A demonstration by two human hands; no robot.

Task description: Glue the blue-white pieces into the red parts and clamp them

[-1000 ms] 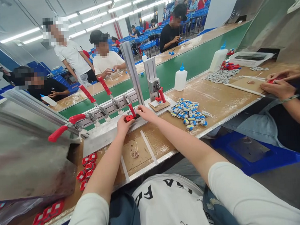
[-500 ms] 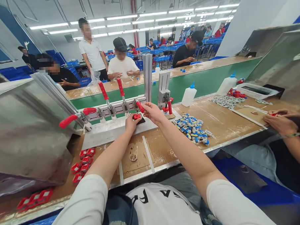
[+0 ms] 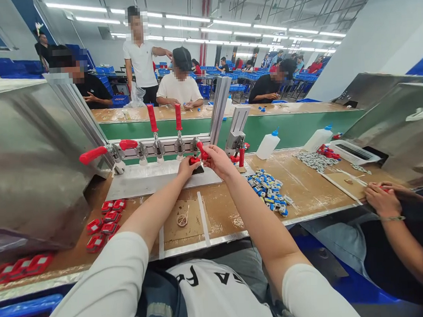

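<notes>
Your right hand has its grip wrapped tight around the red clamp handle, which tilts up and to the left from the last toggle clamp in the row. Just beside it, your left hand has its grip pinched together on the small red part, which sits on a dark block at the back edge of the grey metal plate; your two hands are nearly touching. To the left along the same rail, two clamp handles stand upright and two more lie flat, pointing left. An angled aluminium post rises right behind your hands. On the surface nearer you, between your forearms, lies a small ring with a thin stick. To your left a cluster of red parts lies by the plate's corner; to your right is a pile of blue-and-white pieces. Further right stand a white squeeze bottle, a heap of grey pieces and a white tray. A co-worker's hand rests at the right-hand edge of the surface, and a green belt runs behind everything.
</notes>
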